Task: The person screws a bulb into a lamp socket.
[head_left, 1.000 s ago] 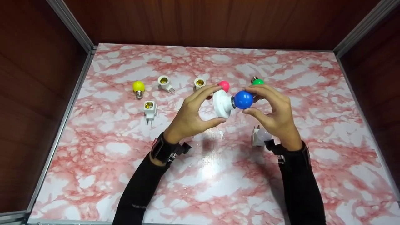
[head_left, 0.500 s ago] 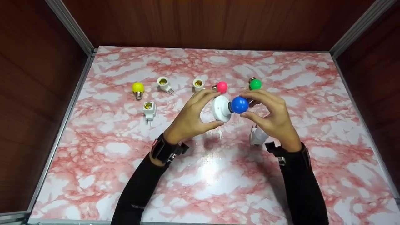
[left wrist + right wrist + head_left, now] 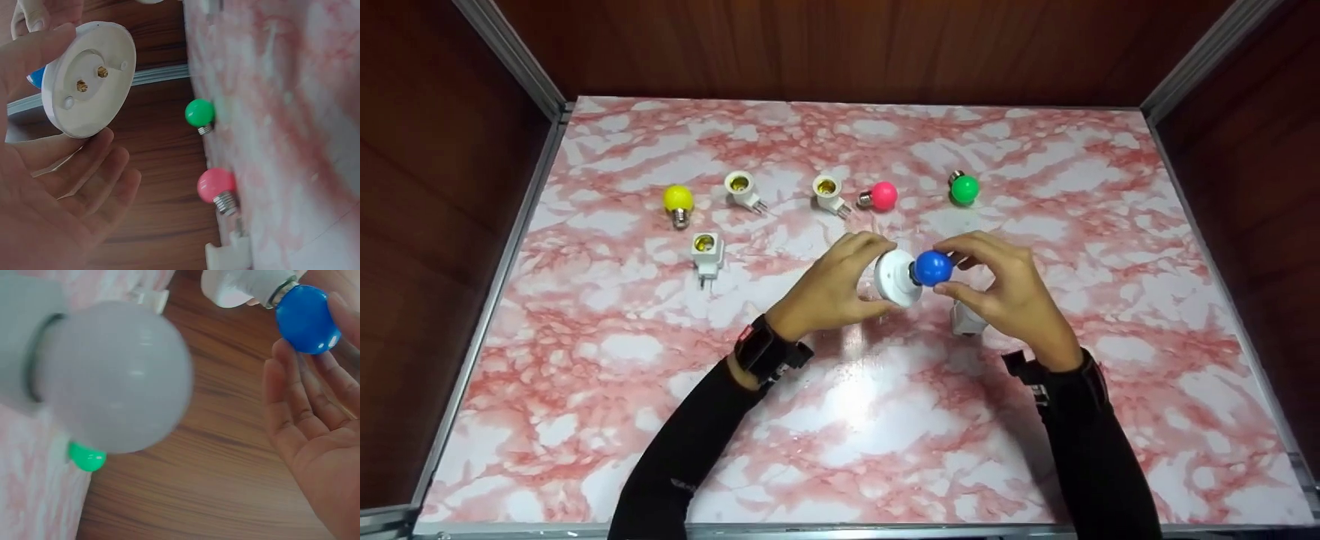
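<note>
Two grips: left hand (image 3: 834,289) round white socket (image 3: 895,279), right hand (image 3: 1017,297) pinching blue bulb (image 3: 933,268)

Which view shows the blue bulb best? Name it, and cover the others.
The right wrist view: the blue bulb appears largest there, with its metal collar visible. The head view shows it smaller, held by the right hand; the left wrist view shows only a blue sliver behind the white base.

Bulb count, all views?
5: blue bulb in right hand, white bulb in plug holder near it, yellow bulb leftmost, pink bulb mid-back, green bulb right of pink.
</note>
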### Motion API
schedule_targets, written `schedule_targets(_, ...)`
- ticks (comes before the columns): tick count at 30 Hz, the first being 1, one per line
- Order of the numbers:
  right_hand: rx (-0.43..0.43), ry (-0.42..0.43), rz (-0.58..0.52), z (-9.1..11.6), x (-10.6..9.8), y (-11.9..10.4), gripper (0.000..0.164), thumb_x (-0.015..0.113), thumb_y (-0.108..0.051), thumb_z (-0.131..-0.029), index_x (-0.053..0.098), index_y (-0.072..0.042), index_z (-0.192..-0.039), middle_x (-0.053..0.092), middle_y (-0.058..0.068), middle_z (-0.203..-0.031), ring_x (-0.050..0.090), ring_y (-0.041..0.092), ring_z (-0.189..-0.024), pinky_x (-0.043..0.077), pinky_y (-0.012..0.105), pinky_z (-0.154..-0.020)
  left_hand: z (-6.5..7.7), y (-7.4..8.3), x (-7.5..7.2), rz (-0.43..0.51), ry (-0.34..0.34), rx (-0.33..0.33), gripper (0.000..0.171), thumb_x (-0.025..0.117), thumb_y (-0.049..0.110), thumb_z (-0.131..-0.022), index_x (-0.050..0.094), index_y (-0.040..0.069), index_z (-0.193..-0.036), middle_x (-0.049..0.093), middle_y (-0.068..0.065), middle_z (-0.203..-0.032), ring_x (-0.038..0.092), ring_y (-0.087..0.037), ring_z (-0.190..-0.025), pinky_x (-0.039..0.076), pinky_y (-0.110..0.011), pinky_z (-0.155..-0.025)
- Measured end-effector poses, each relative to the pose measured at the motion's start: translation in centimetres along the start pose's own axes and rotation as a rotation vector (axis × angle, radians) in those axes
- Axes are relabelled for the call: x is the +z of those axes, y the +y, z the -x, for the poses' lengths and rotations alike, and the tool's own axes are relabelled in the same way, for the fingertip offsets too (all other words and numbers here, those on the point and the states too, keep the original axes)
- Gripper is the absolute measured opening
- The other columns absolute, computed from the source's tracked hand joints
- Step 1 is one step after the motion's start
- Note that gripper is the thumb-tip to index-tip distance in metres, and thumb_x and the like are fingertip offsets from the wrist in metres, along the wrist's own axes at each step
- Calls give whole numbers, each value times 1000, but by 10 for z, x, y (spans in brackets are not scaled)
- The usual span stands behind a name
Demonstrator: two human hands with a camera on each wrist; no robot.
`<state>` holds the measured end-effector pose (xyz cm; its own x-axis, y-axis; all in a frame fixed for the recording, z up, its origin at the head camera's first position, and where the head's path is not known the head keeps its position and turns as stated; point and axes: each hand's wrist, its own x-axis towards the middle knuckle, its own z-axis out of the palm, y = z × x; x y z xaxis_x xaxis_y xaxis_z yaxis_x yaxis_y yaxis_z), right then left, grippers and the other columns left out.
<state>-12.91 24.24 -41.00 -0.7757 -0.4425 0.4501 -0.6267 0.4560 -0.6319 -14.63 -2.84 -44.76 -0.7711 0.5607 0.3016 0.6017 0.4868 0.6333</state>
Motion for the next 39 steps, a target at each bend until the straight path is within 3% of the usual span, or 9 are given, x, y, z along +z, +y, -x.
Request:
schedule_targets(7, 127, -64, 42, 11, 8, 11, 44, 90, -3, -81, 76, -5, -123, 79, 8, -115, 73, 20, -101, 52, 8, -91, -4, -9, 21, -50, -92, -16, 68, 88, 39, -85, 64, 8, -140, 66, -7, -136, 59, -25, -126, 54, -40, -111)
schedule_targets(9, 150, -78, 62, 13, 10, 14, 44, 91, -3, -81, 76, -6, -122, 79, 8, -114, 73, 20, -100, 53, 11, -92, -5, -11, 26, -61, -111, -19, 66, 88, 38, -85, 65, 9, -139, 66, -7, -136, 58, -25, -124, 54, -39, -109)
schedule_targets(13, 172, -105, 99, 17, 13, 18, 45, 92, -2, -78, 76, -5, -119, 79, 9, -111, 75, 23, -100, 62, 32, -92, -7, -13, 36, -61, -153, -38, 67, 91, 34, -82, 66, 10, -139, 62, -8, -139, 56, -27, -130, 52, -40, -113)
schedule_targets(17, 197, -132, 116, 20, 15, 21, 46, 94, -1, -74, 76, -3, -117, 79, 11, -108, 75, 27, -98, 62, 51, -90, -10, -15, 45, -73, -183, -36, 68, 93, 35, -79, 67, 10, -137, 60, -10, -141, 54, -30, -132, 50, -44, -117)
schedule_targets(23, 232, -161, 124, 23, 18, 24, 44, 93, -3, -76, 77, -4, -117, 79, 11, -110, 74, 27, -99, 60, 47, -90, -12, -17, 54, -103, -226, -44, 66, 92, 36, -80, 67, 10, -135, 60, -10, -140, 56, -30, -129, 51, -46, -112)
schedule_targets(33, 214, -185, 143, 27, 17, 25, 42, 94, -7, -77, 77, -3, -115, 79, 12, -110, 74, 29, -100, 60, 47, -90, -13, -13, 59, -179, -301, -90, 58, 85, 38, -87, 69, 8, -134, 59, -11, -144, 55, -31, -131, 53, -47, -112)
schedule_targets(39, 205, -189, 156, 27, 16, 26, 40, 94, -9, -78, 77, -4, -114, 79, 11, -108, 73, 29, -98, 59, 45, -89, -12, -10, 61, -229, -298, -57, 48, 83, 30, -89, 70, 6, -128, 58, -13, -144, 55, -33, -134, 55, -49, -109)
